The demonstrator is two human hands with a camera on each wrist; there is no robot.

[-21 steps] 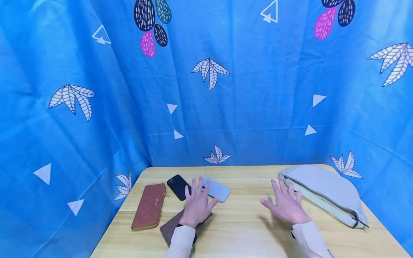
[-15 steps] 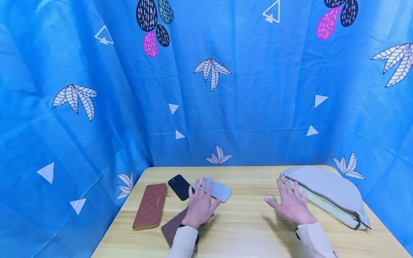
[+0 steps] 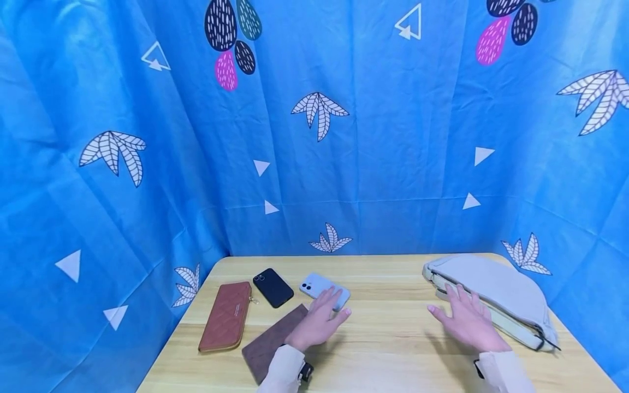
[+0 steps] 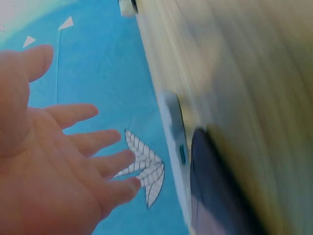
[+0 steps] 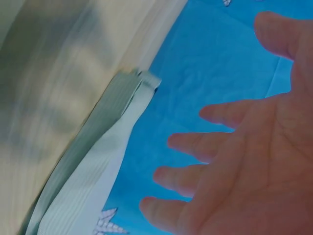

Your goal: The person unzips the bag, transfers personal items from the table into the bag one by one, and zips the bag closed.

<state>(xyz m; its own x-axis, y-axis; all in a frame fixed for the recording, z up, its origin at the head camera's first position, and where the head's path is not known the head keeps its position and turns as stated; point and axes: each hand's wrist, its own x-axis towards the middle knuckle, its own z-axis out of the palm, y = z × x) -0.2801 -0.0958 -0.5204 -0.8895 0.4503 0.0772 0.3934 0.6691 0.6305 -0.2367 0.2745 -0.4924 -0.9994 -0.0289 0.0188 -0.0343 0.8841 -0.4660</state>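
Note:
My left hand (image 3: 318, 323), fingers spread and holding nothing, hovers over the table beside the dark brown wallet (image 3: 273, 344). Its fingertips overlap the light blue phone (image 3: 321, 289) in the head view. In the left wrist view the palm of this hand (image 4: 58, 166) shows bare. Over at the right, my right hand (image 3: 469, 322) is likewise spread and holds nothing, its shadow falling on the wood. Its fingers overlap the strap of the pale grey crescent bag (image 3: 496, 284). The right wrist view shows the open palm of that hand (image 5: 244, 161) near the greenish strap (image 5: 93, 147).
A reddish-brown zip wallet (image 3: 227, 316) lies at the table's left side, and a black phone (image 3: 273, 287) lies between it and the blue phone. Blue patterned curtain (image 3: 373, 136) encloses the wooden table (image 3: 383, 349) at the back and both sides.
Both hands have shifted to the right, the right one farther, over the bag's strap. The left hand has uncovered more of the blue phone and the brown wallet. The objects lie unmoved.

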